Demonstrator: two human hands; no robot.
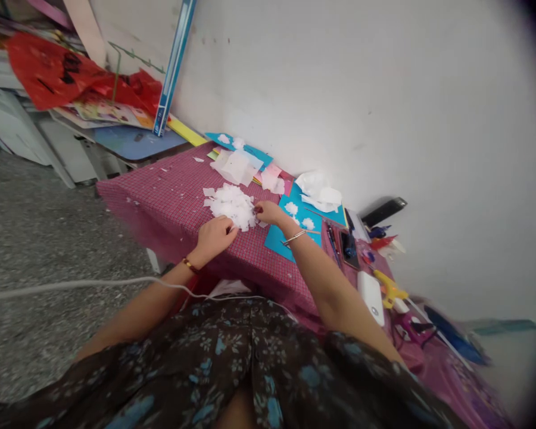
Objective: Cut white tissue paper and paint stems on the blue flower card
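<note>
A loose heap of small white paper pieces (233, 205) lies on the red checked tablecloth (161, 187). My left hand (214, 237) rests at the heap's near edge, fingers curled and thumb against the paper. From the right, my right hand (270, 212) reaches the heap's edge with its fingertips pinched together. Whatever either hand grips is too small to make out. Beside my right wrist is a blue sheet (274, 239) bearing several white paper clusters (291, 208). Behind the heap lie thin white sheets (236, 167) over coloured paper.
Crumpled white paper (319, 192) sits near the wall. Pencils (333, 243), a dark phone (349, 249), a white box-like device (370, 297) and a yellow glue gun (389, 288) lie on the right. A white cable (116, 282) crosses before me. A blue table (134, 142) adjoins at left.
</note>
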